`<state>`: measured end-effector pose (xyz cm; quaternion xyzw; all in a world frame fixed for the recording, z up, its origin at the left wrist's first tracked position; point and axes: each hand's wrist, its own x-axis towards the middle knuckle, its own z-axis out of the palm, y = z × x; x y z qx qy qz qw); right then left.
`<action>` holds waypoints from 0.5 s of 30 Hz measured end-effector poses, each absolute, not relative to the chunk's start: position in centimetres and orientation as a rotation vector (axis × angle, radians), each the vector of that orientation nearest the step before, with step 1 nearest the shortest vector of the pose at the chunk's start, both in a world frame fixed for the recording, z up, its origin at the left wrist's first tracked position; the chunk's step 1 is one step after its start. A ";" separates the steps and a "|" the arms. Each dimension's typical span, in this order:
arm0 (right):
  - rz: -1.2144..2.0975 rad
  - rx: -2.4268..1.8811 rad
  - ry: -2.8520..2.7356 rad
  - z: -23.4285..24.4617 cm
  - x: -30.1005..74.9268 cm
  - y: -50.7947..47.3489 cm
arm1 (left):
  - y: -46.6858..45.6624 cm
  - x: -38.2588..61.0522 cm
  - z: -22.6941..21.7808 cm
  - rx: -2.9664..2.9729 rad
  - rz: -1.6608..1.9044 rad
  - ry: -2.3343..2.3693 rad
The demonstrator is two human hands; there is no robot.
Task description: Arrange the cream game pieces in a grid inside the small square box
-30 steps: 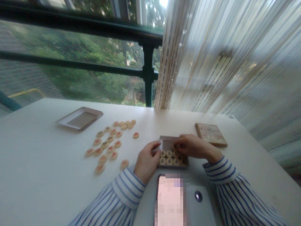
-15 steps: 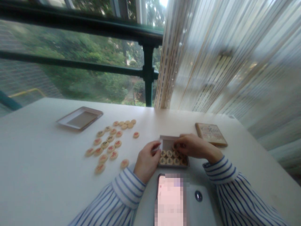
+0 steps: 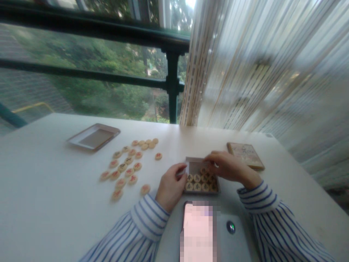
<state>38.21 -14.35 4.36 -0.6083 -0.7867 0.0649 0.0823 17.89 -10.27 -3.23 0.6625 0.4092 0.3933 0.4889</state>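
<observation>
A small shallow box (image 3: 194, 161) sits on the white table (image 3: 54, 203) in front of me, partly filled with round wooden game pieces (image 3: 196, 182) in rows. My left hand (image 3: 171, 186) grips the box's left edge with curled fingers. My right hand (image 3: 227, 167) hovers over the box's right side, fingertips bent down onto the pieces in the upper row; whether it pinches one is hidden. Several loose round pieces (image 3: 128, 163) with red or dark marks lie scattered to the left of the box.
A flat box lid or tray (image 3: 94, 136) lies at the back left. A printed wooden board or box cover (image 3: 245, 154) lies at the right. A phone (image 3: 197, 233) and a grey device sit near my chest. Window railing and curtain stand behind the table.
My right hand has lifted and shifted slightly to the right, showing more pieces in the box. My left hand has stayed on the box edge.
</observation>
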 end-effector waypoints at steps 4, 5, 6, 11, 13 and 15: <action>0.120 -1.801 -2.330 4.5 38.1 -14.3 | -10.2 17.9 -3.4 1.597 0.971 0.983; 0.110 -1.796 -2.326 4.5 38.1 -14.3 | -10.2 17.9 -3.4 1.594 0.973 0.985; 0.101 -1.792 -2.319 4.5 38.1 -14.2 | -10.2 17.9 -3.3 1.591 0.974 0.988; 0.013 -1.794 -2.240 4.2 38.2 -14.0 | -10.4 17.7 -2.5 1.556 0.992 1.035; -0.014 -1.807 -2.225 4.2 38.2 -14.0 | -10.5 17.7 -2.1 1.547 1.019 1.050; -0.022 -1.820 -2.223 4.2 38.1 -14.0 | -10.5 17.7 -1.8 1.548 1.054 1.056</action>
